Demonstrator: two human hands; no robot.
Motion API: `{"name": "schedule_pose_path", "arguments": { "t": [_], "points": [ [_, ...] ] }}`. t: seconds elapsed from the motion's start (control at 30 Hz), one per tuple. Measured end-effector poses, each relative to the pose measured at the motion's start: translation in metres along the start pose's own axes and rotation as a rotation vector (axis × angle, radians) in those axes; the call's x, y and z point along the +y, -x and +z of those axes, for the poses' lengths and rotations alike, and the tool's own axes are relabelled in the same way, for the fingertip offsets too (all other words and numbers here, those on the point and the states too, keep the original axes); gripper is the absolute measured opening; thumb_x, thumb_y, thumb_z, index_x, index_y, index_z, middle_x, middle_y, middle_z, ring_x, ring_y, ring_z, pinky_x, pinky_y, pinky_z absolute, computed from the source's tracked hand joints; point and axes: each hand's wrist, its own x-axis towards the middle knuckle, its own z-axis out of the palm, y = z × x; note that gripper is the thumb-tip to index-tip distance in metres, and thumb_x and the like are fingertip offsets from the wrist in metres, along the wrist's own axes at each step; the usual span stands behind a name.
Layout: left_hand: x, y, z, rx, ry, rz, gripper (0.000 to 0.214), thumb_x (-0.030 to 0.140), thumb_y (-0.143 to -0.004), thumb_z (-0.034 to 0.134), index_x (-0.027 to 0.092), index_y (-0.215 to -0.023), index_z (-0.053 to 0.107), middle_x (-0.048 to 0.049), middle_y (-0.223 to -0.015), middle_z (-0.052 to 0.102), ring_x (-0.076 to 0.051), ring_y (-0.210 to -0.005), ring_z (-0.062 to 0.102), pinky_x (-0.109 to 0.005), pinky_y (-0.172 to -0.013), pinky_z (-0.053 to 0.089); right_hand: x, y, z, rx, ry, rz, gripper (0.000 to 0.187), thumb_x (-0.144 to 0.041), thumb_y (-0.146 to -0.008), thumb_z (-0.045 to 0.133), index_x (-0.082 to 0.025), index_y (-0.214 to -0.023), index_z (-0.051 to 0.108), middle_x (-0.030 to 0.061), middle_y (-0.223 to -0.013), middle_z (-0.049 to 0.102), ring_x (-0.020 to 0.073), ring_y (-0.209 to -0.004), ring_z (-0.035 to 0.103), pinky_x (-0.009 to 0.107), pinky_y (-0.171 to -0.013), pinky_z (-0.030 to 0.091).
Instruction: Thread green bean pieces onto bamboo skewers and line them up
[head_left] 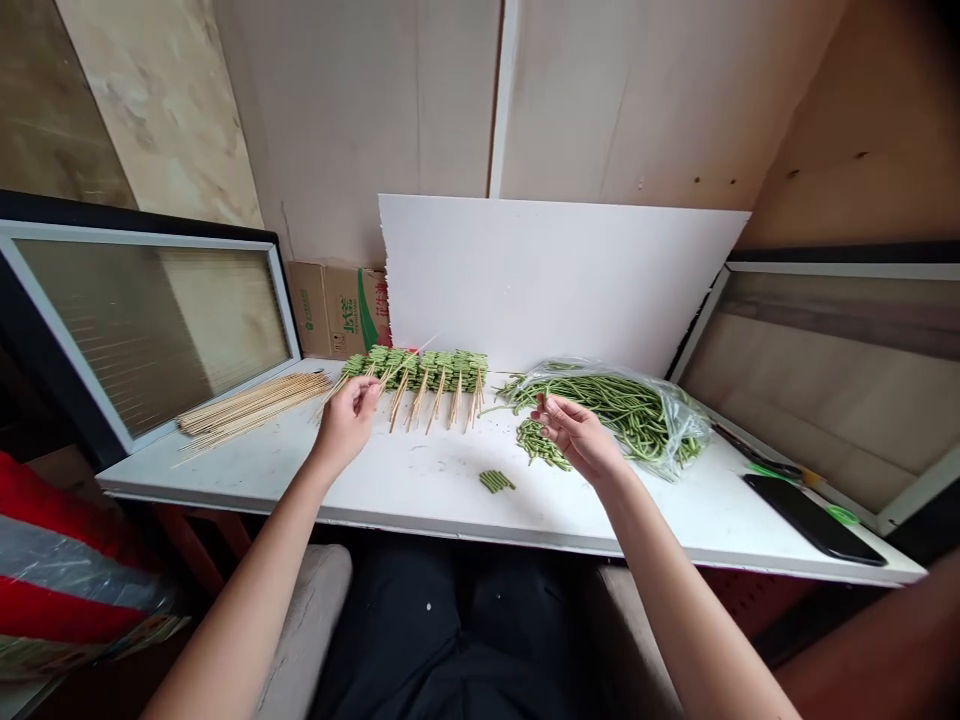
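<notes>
My left hand (349, 418) is closed in a pinch on a bamboo skewer (397, 365) that points up and right over the finished skewers (420, 375), a row of green-bean pieces on sticks at the back of the white table (420, 480). My right hand (574, 435) hovers palm-up with fingers loosely apart, beside a pile of cut bean pieces (538, 442); I cannot see anything in it. A small bundle of cut pieces (496, 481) lies between my hands.
A stack of bare bamboo skewers (251, 405) lies at the left. A clear plastic bag of long green beans (637, 410) sits at the right. A black phone (814, 517) and scissors (761, 462) lie at far right. A white board (555, 275) and a cardboard box (337, 310) stand behind.
</notes>
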Motion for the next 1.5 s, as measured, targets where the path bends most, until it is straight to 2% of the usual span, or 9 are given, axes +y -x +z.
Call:
{"name": "schedule_pose_path", "arguments": {
  "t": [0.1,0.2,0.4,0.5,0.67,0.8,0.97,1.2,1.5],
  "points": [
    [0.019,0.021,0.002,-0.113,0.104,0.059,0.036,0.048,-0.102,0.054,0.02,-0.109,0.076,-0.0103,-0.112,0.079,-0.027,-0.104,0.075,-0.035,-0.091,0.062,0.0,0.006,-0.007,-0.018,-0.152,0.036,0.045,-0.06,-0.074,0.092,-0.027,-0.102,0.079,0.0069,-0.116,0.08,0.0295,-0.12,0.073,0.035,-0.088,0.062],
    [0.032,0.036,0.0,-0.14,0.164,0.107,0.038,0.052,-0.099,0.059,0.02,-0.1,0.08,-0.0099,-0.107,0.081,-0.028,-0.101,0.076,-0.036,-0.091,0.063,0.0,0.009,-0.011,0.0,-0.235,0.023,0.042,-0.054,-0.078,0.091,-0.026,-0.108,0.08,0.0071,-0.12,0.08,0.0284,-0.125,0.073,0.032,-0.089,0.063],
    [0.056,0.054,0.0,-0.176,0.253,0.191,0.038,0.051,-0.098,0.067,0.016,-0.1,0.082,-0.012,-0.111,0.081,-0.026,-0.103,0.077,-0.032,-0.09,0.065,-0.002,0.012,-0.002,-0.025,-0.455,-0.056,0.034,-0.035,-0.075,0.098,-0.027,-0.102,0.081,0.0001,-0.098,0.081,0.0149,-0.1,0.078,0.016,-0.074,0.063],
    [0.062,0.059,0.001,-0.168,0.245,0.208,0.038,0.051,-0.098,0.067,0.017,-0.1,0.082,-0.0117,-0.109,0.081,-0.025,-0.102,0.077,-0.031,-0.088,0.065,-0.002,0.013,0.005,-0.011,-0.51,-0.064,0.032,-0.033,-0.072,0.1,-0.027,-0.097,0.081,-0.0013,-0.097,0.081,0.0141,-0.097,0.079,0.014,-0.072,0.063],
    [0.064,0.059,-0.006,-0.177,0.198,0.223,0.038,0.052,-0.098,0.067,0.018,-0.1,0.083,-0.0103,-0.107,0.081,-0.024,-0.098,0.077,-0.029,-0.084,0.064,-0.005,0.017,0.01,0.004,-0.511,-0.047,0.03,-0.035,-0.074,0.098,-0.025,-0.097,0.082,0.0028,-0.109,0.083,0.0201,-0.112,0.078,0.02,-0.087,0.066],
    [0.064,0.058,-0.013,-0.173,0.166,0.226,0.038,0.053,-0.098,0.067,0.018,-0.099,0.082,-0.009,-0.102,0.081,-0.023,-0.094,0.076,-0.029,-0.082,0.063,-0.008,0.021,0.013,-0.025,-0.511,-0.051,0.03,-0.036,-0.076,0.097,-0.023,-0.099,0.083,0.0037,-0.108,0.083,0.0205,-0.112,0.078,0.023,-0.099,0.064],
    [0.065,0.058,-0.011,-0.184,0.158,0.22,0.041,0.055,-0.097,0.067,0.018,-0.097,0.082,-0.0095,-0.1,0.081,-0.024,-0.094,0.076,-0.028,-0.08,0.063,-0.007,0.024,0.016,-0.052,-0.478,-0.06,0.033,-0.037,-0.074,0.098,-0.022,-0.099,0.082,0.004,-0.108,0.084,0.023,-0.114,0.078,0.03,-0.109,0.06],
    [0.062,0.057,-0.01,-0.217,0.182,0.187,0.042,0.057,-0.095,0.068,0.018,-0.096,0.083,-0.0103,-0.101,0.082,-0.025,-0.093,0.077,-0.03,-0.08,0.065,-0.006,0.027,0.019,-0.106,-0.412,-0.082,0.028,-0.039,-0.078,0.095,-0.024,-0.098,0.082,0.0048,-0.111,0.084,0.0228,-0.114,0.078,0.028,-0.103,0.061],
    [0.062,0.058,-0.009,-0.24,0.175,0.159,0.038,0.055,-0.096,0.068,0.02,-0.097,0.084,-0.0086,-0.104,0.083,-0.026,-0.098,0.078,-0.033,-0.089,0.065,-0.003,0.025,0.019,-0.087,-0.374,-0.071,0.028,-0.041,-0.077,0.095,-0.025,-0.098,0.084,0.0045,-0.108,0.084,0.0225,-0.112,0.079,0.023,-0.081,0.064]
  ]
}}
